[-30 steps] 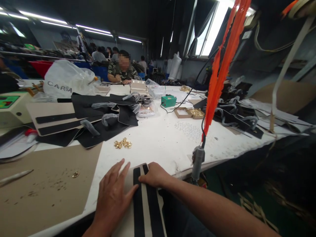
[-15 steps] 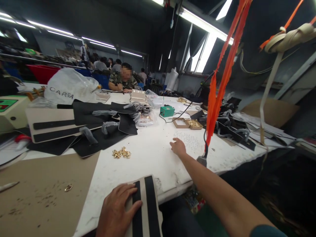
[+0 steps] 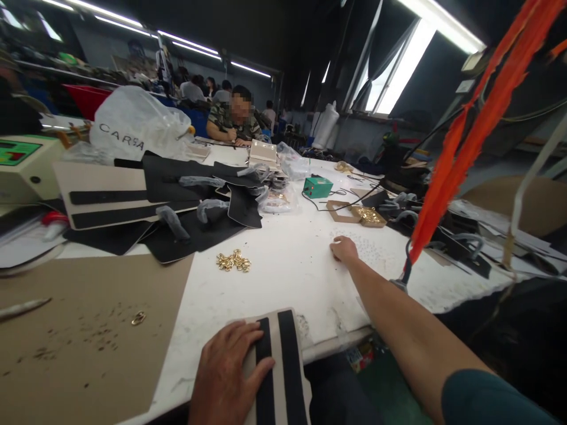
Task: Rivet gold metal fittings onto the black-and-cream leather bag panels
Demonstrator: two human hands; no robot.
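At the table's front edge lies a beige panel (image 3: 277,354) with two black stripes. My left hand (image 3: 233,366) rests flat on its left side, fingers stretched and thumb apart. My right hand (image 3: 344,249) reaches across the white tabletop, fingers curled together at the near left of many scattered small clear bits (image 3: 365,248). Whatever is in those fingertips is too small to see. A pile of gold metal rings or clasps (image 3: 233,260) sits between the panel and the black pieces. Another gold clasp (image 3: 139,318) lies on the brown sheet (image 3: 163,283).
Black panels with wrapped handles (image 3: 199,230) cover the left. Beyond my right hand stand a green box (image 3: 318,187) with a cable and a carton of gold parts (image 3: 370,216). An orange strap (image 3: 465,141) hangs at right. Across the table sits a person (image 3: 233,121).
The view has shifted, so most things appear farther right. My right hand's fingers have curled in from a pointing shape. My left hand stays on the panel.
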